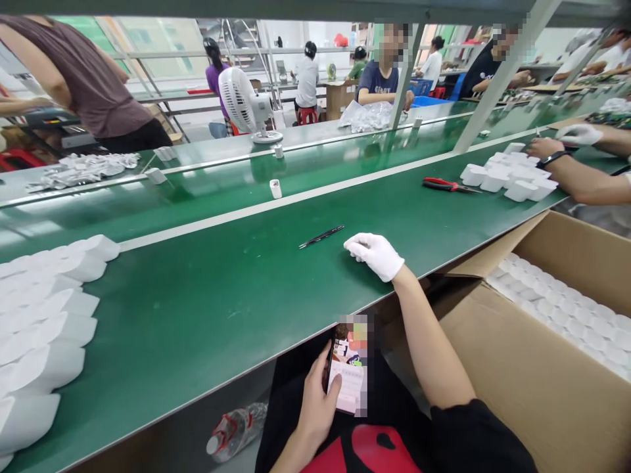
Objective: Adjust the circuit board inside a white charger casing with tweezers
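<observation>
My bare left hand point(318, 397) holds a smartphone point(345, 387) upright above my lap, its thumb over the lit screen. Part of the phone is blurred out. In a white glove, my right hand point(372, 255) rests on the green work surface point(211, 282) with its fingers curled together; nothing shows in them. Just left of its fingertips lies a pair of black tweezers point(321, 236), not touched by the hand.
White rounded housings point(49, 309) stand in rows at the left. Red-handled pliers point(448, 185) lie near more white pieces point(513, 172), beside a co-worker's hands. An open carton point(473, 355) of white parts is at my right. A plastic bottle point(236, 430) lies below the table.
</observation>
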Tool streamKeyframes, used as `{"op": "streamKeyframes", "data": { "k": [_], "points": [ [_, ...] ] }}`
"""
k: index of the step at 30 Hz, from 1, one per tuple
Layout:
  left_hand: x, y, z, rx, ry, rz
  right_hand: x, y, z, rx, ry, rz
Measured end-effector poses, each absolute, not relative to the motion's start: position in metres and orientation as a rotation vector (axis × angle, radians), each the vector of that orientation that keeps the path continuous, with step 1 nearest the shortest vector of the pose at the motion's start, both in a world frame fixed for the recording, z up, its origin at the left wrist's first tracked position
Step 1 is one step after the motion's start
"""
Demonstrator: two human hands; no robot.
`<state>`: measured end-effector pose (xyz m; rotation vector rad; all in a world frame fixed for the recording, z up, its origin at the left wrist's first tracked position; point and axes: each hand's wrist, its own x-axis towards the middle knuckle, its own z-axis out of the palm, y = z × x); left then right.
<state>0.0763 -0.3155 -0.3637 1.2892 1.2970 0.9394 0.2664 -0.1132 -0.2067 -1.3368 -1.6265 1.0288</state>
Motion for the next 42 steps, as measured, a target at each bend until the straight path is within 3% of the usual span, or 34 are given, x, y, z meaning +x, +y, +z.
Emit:
{"op": "streamKeyframes", "data": {
  "k": [8,18,42],
  "points": [
    [0.091,-0.321,-0.353,1.502,1.480,0.877,0.267,-0.113,-0.208,-1.321,-1.624,1.038],
    [0.063,-0.322,-0.377,1.185,1.078,0.967,0.268,-0.112,-0.210,-1.315,-1.646,1.028],
    [0.067,-0.320,-0.365,1.261,1.190,0.940,0.267,-0.113,-0.209,-1.312,-1.637,1.033]
  ]
}}
